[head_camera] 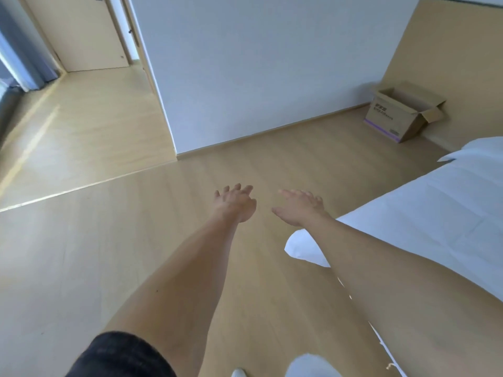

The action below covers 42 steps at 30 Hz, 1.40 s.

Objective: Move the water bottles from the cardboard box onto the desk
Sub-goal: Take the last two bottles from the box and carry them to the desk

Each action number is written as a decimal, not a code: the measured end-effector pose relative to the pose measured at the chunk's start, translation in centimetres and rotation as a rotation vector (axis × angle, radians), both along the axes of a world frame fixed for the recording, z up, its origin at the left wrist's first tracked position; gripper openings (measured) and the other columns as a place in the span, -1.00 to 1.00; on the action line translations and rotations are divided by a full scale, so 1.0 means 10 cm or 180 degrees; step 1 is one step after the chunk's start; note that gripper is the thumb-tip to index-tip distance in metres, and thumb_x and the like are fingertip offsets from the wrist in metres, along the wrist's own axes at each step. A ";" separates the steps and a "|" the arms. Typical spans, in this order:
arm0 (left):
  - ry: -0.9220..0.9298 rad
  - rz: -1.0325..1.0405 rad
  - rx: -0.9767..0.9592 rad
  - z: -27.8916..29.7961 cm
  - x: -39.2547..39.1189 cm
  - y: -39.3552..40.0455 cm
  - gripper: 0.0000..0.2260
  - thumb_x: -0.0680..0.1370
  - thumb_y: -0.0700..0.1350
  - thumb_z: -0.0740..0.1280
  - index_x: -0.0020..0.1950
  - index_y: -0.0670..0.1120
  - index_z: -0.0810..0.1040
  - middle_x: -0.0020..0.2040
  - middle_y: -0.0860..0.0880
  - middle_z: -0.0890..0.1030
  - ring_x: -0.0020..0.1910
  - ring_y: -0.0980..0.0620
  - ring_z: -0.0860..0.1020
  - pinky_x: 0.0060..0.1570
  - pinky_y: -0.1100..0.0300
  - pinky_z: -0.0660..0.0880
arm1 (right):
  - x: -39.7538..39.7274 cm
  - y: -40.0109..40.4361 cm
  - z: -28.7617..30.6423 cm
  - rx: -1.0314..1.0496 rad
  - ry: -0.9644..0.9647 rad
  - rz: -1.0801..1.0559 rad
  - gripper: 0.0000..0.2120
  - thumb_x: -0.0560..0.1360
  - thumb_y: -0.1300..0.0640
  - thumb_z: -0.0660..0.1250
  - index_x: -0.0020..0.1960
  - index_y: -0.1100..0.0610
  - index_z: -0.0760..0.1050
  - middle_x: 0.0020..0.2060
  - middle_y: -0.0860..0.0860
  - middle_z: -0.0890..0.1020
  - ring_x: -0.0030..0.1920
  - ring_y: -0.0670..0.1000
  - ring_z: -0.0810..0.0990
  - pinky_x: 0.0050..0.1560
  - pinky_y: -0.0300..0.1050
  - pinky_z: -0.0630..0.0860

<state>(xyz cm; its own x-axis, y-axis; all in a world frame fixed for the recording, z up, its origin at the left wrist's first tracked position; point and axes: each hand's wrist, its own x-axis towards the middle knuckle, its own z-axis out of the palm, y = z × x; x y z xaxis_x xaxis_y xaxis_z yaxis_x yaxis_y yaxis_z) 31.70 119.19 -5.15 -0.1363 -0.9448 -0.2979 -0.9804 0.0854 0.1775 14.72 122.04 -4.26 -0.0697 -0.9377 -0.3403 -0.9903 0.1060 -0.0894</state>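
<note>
Pale wood floor (136, 240) fills the room, meeting a white wall (258, 63). A white bed (435, 208) lies at right. The open cardboard box (402, 112) stands on the floor in the far corner. Left hand (235, 204) and right hand (300, 208) reach forward, each grip apart and holding nothing.

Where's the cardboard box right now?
The cardboard box sits open on the floor at upper right of the head view, in the wall corner beyond the white bed.
</note>
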 end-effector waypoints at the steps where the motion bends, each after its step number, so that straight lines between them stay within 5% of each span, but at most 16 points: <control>1: 0.0005 -0.0044 -0.0002 0.01 0.00 -0.18 -0.51 0.67 0.09 0.05 0.62 0.14 0.13 0.63 0.01 0.16 0.60 -0.12 0.11 0.53 -0.15 0.04 | -0.01 -0.16 0.00 0.0008 0.0019 -0.0053 -0.39 0.58 -0.29 0.11 0.56 -0.10 0.17 0.51 0.03 0.32 0.50 0.13 0.24 0.48 0.16 0.16; 26: -0.0338 -0.0665 0.0008 0.19 -1.41 -4.97 -0.50 0.64 0.13 0.08 0.60 0.17 0.17 0.55 -0.03 0.28 0.57 -0.13 0.12 0.49 -0.27 0.01 | -1.50 -4.51 -0.06 0.0031 -0.0122 -0.0763 -0.43 0.58 -0.27 0.12 0.54 -0.13 0.20 0.45 0.11 0.36 0.44 0.18 0.30 0.39 0.20 0.23; 32: -0.0286 -0.1123 0.0020 0.06 -2.14 -5.85 -0.48 0.65 0.19 0.06 0.62 0.19 0.11 0.62 0.00 0.16 0.62 -0.09 0.00 0.53 -0.28 -0.11 | -2.13 -5.23 -0.10 -0.0051 -0.0085 -0.1100 -0.39 0.59 -0.29 0.07 0.59 -0.21 0.05 0.61 0.04 0.09 0.58 0.15 0.08 0.51 0.24 0.03; 42: -0.0143 -0.1872 -0.0033 -0.03 -3.36 -7.74 -0.47 0.64 0.19 0.06 0.62 0.20 0.09 0.62 0.00 0.14 0.62 -0.07 -0.01 0.51 -0.31 -0.09 | -3.15 -6.75 -0.14 0.0027 0.0016 -0.1873 -0.38 0.59 -0.31 0.07 0.60 -0.22 0.01 0.62 0.02 0.06 0.59 0.13 0.04 0.52 0.24 0.02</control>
<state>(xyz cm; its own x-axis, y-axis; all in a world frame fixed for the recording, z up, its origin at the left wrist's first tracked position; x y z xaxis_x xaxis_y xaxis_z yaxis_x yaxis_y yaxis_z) -1.88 41.84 -5.46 -0.6257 -0.7173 -0.3067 -0.7744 0.6185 0.1332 -16.75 54.52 -5.66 -0.5791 -0.7381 -0.3461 -0.7652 0.6386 -0.0816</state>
